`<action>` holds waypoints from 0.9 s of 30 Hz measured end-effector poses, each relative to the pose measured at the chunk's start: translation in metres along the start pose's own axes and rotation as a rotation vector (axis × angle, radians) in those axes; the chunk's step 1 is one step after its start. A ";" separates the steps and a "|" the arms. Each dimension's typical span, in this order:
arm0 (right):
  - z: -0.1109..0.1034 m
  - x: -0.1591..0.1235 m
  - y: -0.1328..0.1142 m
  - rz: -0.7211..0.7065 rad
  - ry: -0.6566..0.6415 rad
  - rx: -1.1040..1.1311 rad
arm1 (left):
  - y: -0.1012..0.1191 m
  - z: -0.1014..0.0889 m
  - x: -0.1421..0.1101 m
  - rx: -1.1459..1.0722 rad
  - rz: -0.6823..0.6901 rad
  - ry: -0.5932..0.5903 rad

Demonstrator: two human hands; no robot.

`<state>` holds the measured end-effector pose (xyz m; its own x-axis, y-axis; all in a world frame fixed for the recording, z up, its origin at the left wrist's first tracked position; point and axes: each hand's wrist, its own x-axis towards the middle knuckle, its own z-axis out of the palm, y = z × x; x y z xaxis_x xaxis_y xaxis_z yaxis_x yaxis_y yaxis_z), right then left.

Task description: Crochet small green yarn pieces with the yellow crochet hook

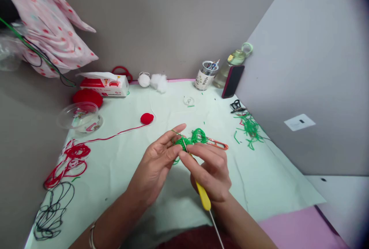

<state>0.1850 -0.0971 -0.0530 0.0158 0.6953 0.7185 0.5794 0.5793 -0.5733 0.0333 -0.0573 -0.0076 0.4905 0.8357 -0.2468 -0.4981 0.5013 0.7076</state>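
Observation:
Between thumb and fingers, my left hand (157, 160) pinches a small piece of green crochet work (181, 142), with a green strand running over its index finger. My right hand (211, 168) grips a crochet hook with a yellow handle (203, 195); its metal tip meets the green piece. From the handle's lower end a thin metal shaft extends toward my lap. Just beyond the hands lies a loose bundle of green yarn (198, 135). An orange snap-blade cutter (217, 144) rests beside it, partly covered by the right hand's fingers.
A red ball (147, 118), red yarn (76, 152) and dark cord (53, 212) lie leftward. Behind stand a tissue box (105, 85), white stuffing (159, 82), a pen can (205, 76), a bottle (223, 74) and a phone (233, 81). Green scraps (250, 127) lie right.

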 end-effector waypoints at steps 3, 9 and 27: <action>0.001 0.014 -0.006 -0.127 0.190 0.017 | 0.006 -0.002 0.003 -0.070 -0.064 -0.109; 0.001 0.035 -0.012 0.150 0.185 0.425 | 0.014 -0.012 0.005 0.094 -0.012 -0.148; -0.010 0.049 -0.004 0.540 0.084 0.879 | 0.033 -0.028 0.010 0.290 -0.012 -0.293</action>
<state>0.1916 -0.0697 -0.0120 0.1734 0.9425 0.2857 -0.3207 0.3284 -0.8884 0.0016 -0.0264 -0.0059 0.6992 0.7097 -0.0868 -0.2893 0.3919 0.8733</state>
